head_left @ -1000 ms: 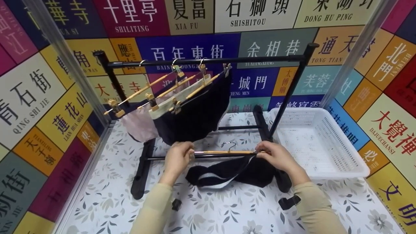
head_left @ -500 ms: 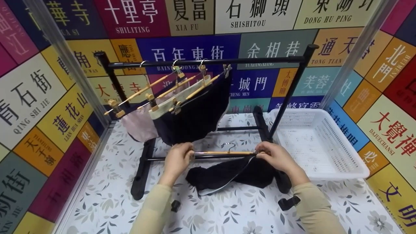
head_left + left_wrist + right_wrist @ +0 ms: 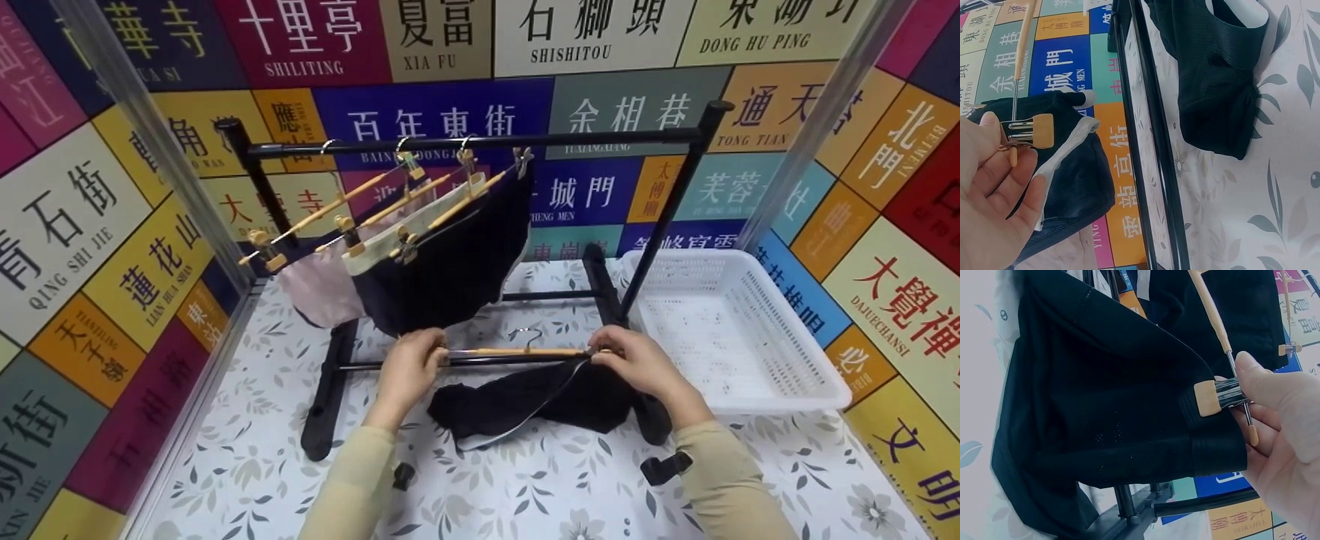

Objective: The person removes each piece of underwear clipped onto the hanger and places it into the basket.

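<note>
My left hand (image 3: 411,367) and right hand (image 3: 637,364) hold the two ends of a wooden clip hanger (image 3: 517,352), level, with its metal hook upward. In the left wrist view, my left fingers and thumb pinch the left clip (image 3: 1043,130), with no cloth visible in its jaws. My right hand pinches the other clip (image 3: 1207,398), which bites the waistband edge of a black garment (image 3: 577,397). That garment hangs from the right end and sags leftward over the table, a thin pale edge showing. Its kind is unclear.
A black rack (image 3: 480,141) stands in front, its lower crossbar just behind the hanger. Several clip hangers with a pink garment (image 3: 322,289) and a dark garment with a white waistband (image 3: 457,262) hang at its left. A white basket (image 3: 750,330) sits at the right on the flowered table covering.
The garment's pale band, broad a second ago, has folded over into a thin line as the cloth's loose part shifted downward. Both hands keep their hold on the hanger almost unmoved.
</note>
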A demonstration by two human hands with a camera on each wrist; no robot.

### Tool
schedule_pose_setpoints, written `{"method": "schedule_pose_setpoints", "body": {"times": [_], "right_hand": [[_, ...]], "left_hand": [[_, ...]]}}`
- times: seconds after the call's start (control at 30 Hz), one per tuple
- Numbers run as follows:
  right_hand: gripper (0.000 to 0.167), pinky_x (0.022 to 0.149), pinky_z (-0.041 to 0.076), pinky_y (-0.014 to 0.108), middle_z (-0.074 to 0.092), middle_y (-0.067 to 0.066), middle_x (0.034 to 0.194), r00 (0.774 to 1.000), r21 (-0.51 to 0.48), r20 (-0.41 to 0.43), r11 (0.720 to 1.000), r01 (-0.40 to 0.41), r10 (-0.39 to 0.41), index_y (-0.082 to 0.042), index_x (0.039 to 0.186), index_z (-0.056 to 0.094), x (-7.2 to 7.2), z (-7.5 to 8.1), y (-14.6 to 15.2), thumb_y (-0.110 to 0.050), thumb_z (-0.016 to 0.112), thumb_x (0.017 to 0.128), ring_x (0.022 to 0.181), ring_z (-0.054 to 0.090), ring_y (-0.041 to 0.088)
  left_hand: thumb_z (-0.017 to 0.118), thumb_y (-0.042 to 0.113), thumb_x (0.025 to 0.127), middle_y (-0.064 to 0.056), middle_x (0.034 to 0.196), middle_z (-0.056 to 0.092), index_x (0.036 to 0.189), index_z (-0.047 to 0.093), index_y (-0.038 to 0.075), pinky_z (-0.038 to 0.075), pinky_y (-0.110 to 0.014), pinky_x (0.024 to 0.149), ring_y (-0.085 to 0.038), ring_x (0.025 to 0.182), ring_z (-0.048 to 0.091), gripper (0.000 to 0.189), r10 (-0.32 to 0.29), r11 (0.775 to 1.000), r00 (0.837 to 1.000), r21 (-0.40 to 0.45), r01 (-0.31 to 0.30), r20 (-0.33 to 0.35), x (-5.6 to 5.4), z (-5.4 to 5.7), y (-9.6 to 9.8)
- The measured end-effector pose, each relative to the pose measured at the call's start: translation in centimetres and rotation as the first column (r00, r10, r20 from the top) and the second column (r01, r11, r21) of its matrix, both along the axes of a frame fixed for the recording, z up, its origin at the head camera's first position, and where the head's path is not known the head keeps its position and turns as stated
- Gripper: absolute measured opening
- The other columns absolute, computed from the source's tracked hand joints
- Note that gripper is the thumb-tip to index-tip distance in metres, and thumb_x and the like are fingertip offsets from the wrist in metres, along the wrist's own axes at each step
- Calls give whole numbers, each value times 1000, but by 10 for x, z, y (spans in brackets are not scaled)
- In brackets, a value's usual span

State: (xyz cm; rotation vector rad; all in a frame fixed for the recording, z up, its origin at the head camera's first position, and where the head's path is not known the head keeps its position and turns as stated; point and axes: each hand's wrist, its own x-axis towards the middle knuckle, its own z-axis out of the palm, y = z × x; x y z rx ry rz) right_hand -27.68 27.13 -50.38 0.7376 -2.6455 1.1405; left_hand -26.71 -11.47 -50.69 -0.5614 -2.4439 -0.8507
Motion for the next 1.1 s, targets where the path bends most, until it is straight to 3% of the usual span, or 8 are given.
{"method": "schedule_pose_setpoints", "body": {"times": [0.63, 0.9, 1.1], "right_hand": [[19, 77, 52, 37, 73, -4, 92, 993, -7, -108, 999, 42, -42, -11, 97, 65, 1, -2, -2, -7, 77, 83, 84, 66, 14], [19, 78, 51, 32, 72, -5, 91, 992, -31, -126, 999, 17, -21, -10, 97, 65, 1, 1, -3, -5, 77, 83, 84, 65, 12], [19, 77, 53, 34, 72, -5, 92, 992, -34, -126, 999, 12, -16, -10, 97, 65, 2, 0, -4, -6, 77, 83, 84, 66, 12]], "left_hand": [[73, 11, 89, -11, 101, 69, 117, 67, -1, 50, -42, 88, -27, 93, 66, 31, -26, 999, 999, 34, 25, 28, -1, 0, 0], [76, 24, 87, -9, 107, 68, 116, 68, 3, 49, -48, 86, -31, 98, 63, 37, -30, 995, 994, -96, 20, -103, 0, 13, 11], [74, 30, 87, -7, 115, 68, 120, 68, 9, 45, -51, 87, -29, 106, 60, 39, -8, 979, 994, -204, -15, -113, 5, 17, 26]]}}
